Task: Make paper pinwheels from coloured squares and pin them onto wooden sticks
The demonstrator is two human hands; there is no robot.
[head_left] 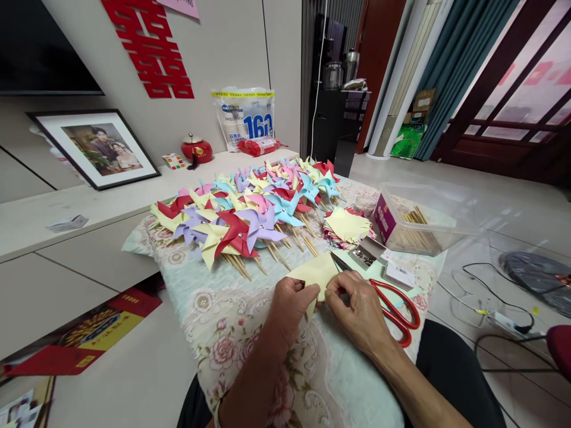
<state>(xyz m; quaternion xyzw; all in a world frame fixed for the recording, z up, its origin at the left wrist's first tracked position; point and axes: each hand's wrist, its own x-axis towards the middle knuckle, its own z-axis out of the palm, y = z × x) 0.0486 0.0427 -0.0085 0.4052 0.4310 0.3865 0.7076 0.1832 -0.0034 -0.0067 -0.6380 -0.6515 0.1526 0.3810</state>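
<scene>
I note both hands, left hand (289,302) and right hand (357,306), pinching one yellow sheet (317,270) unfolded; behind it, many finished pinwheels (250,205) and a cut-paper stack (347,227) remaining.

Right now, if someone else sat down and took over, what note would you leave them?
Left hand and right hand: both pinch one yellow paper sheet, mid-fold.
Red scissors lie by the right hand; cut paper stack, small pin box and clear box of sticks sit beyond.
Done: many finished pinwheels piled on the floral cloth.
Left: this sheet and the stack.
</scene>
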